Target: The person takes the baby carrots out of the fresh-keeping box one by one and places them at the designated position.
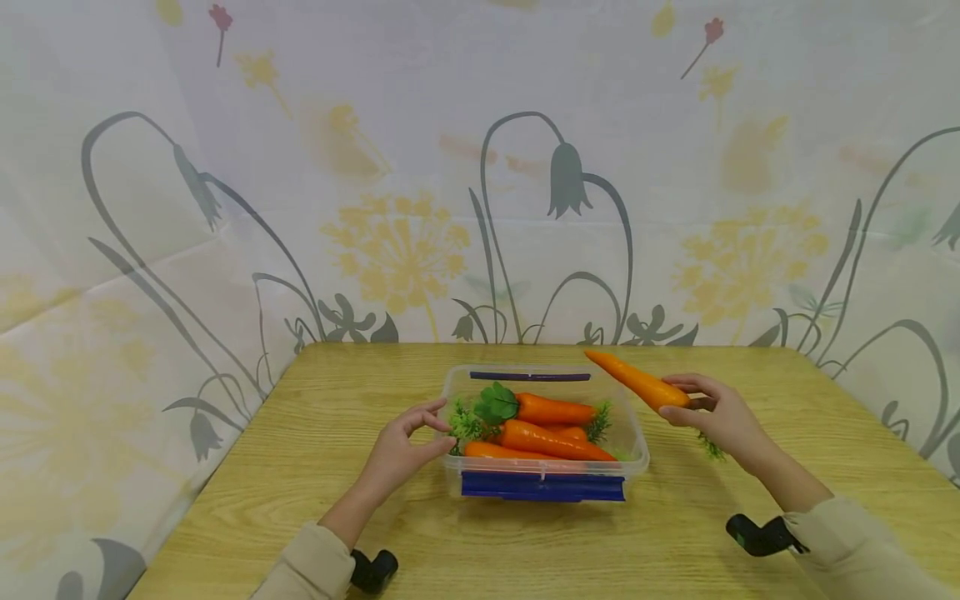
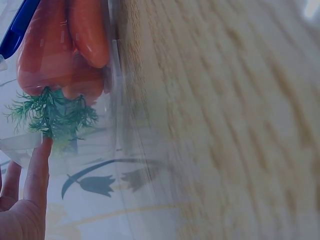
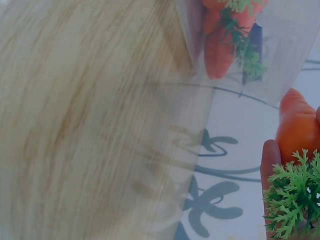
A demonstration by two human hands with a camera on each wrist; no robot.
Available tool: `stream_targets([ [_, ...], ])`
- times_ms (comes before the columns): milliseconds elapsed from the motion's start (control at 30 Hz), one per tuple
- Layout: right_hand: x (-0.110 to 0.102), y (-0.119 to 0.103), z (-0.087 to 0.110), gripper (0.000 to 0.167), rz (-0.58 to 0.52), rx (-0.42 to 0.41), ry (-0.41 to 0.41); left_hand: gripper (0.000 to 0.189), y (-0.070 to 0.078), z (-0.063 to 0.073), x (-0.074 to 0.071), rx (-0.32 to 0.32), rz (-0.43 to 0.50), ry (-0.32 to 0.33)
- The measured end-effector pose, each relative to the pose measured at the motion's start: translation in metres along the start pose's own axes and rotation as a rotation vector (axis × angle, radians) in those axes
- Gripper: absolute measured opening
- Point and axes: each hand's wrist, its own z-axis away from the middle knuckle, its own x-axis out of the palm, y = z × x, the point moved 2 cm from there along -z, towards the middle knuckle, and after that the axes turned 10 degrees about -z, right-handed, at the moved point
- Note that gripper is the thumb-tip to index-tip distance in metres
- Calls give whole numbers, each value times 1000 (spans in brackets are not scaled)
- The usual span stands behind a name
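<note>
A clear plastic box (image 1: 636,454) with blue clips stands on the table, holding several orange carrots (image 1: 555,439) with green tops. My right hand (image 1: 712,414) holds another carrot (image 1: 633,380) near its thick end, to the right of the box and above the table. Its tip points up and left, and its leafy greens (image 3: 295,195) hang below the palm. My left hand (image 1: 408,442) is at the box's left rim, thumb and fingers bent loosely, fingertips at the edge beside the green tops (image 2: 47,112).
The box sits in the middle of a wooden table (image 1: 337,392). A flower-printed cloth (image 1: 420,167) hangs behind the table and along its sides. Black wrist cameras (image 1: 761,534) are worn below both hands.
</note>
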Motion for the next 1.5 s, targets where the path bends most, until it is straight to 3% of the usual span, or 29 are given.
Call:
stream_targets([
  [400, -2, 20, 6, 53, -61, 28, 78, 9, -3, -1, 0, 2, -24, 11],
  [700, -1, 34, 6, 58, -49, 131, 124, 10, -3, 0, -1, 6, -15, 10],
  [800, -1, 38, 6, 60, -1, 170, 129, 9, -3, 0, -1, 6, -12, 9],
  [1100, -3, 51, 2, 65, 24, 258, 101, 10, -1, 0, 0, 1, -9, 5],
  [1333, -5, 50, -3, 63, 163, 279, 72, 10, 0, 0, 0, 2, -7, 3],
  [1500, -4, 46, -6, 64, 180, 309, 31, 10, 1, 0, 0, 5, -7, 5],
])
